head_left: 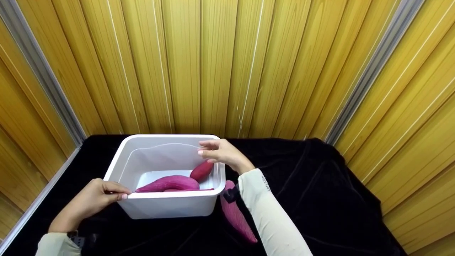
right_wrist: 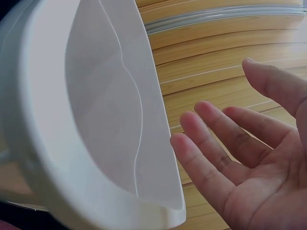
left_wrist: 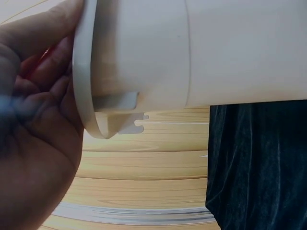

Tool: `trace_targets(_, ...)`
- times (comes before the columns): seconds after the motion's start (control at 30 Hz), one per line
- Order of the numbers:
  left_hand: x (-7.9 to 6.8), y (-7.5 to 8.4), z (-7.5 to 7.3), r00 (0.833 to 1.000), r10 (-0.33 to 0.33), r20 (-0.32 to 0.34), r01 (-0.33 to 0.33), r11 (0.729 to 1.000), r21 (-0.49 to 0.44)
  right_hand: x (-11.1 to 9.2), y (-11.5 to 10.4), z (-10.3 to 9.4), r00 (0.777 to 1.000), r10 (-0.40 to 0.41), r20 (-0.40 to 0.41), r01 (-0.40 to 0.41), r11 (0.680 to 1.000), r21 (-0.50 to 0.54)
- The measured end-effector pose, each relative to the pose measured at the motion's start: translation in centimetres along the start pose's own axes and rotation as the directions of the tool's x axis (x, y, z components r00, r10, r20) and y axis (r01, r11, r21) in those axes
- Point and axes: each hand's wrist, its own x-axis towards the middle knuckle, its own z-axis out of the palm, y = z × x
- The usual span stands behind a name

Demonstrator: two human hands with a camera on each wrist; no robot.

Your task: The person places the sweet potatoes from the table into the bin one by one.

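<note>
A white plastic bin (head_left: 170,206) stands on the black cloth. My left hand (head_left: 97,197) grips its front-left corner by the rim; in the left wrist view the fingers of that hand (left_wrist: 43,96) curl against the rim (left_wrist: 84,72). Over the bin's right side is my right hand (head_left: 225,153), fingers spread and holding nothing, as the hand (right_wrist: 244,163) in the right wrist view confirms. Inside lie a long purple sweet potato (head_left: 170,183) and a redder one (head_left: 202,171). The front wall partly hides another purple piece.
Another purple sweet potato (head_left: 236,217) lies on the black cloth (head_left: 305,199) right of the bin, partly behind my right wrist. Yellow wood-look panels (head_left: 217,71) with grey metal corner strips (head_left: 369,78) enclose the table at the back and sides.
</note>
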Motion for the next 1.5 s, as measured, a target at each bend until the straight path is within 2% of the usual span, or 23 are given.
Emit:
trace_targets(0.13, 0.2, 0.0, -0.1, 1.000, -0.014, 0.009, 0.014, 1.000, 0.003, -0.2, 0.2, -0.4, 1.000, -0.005, -0.004, 0.006, 1.000, 0.019)
trace_targets(0.27, 0.3, 0.0, -0.2, 1.000, 0.000, 0.002, 0.000, 1.000, -0.007, -0.5, 0.5, -1.0, 1.000, -0.009, -0.012, 0.009, 0.999, 0.033)
trace_targets(0.83, 0.6, -0.2, -0.1, 0.999, -0.030, 0.014, 0.030, 0.999, -0.025, -3.8, 3.7, -3.5, 0.995, -0.077, -0.055, 0.084, 0.988, 0.128)
trace_targets(1.2, 0.6, -0.2, -0.2, 1.000, 0.007, 0.004, -0.007, 1.000, -0.025, -5.8, 7.5, -4.0, 0.994, -0.034, -0.101, 0.050, 0.986, 0.156)
trace_targets(1.5, 0.4, 0.0, -0.2, 0.999, -0.045, 0.021, 0.045, 0.999, -0.020, -7.0, 11.0, -3.6, 0.994, -0.001, -0.111, 0.021, 0.984, 0.175)
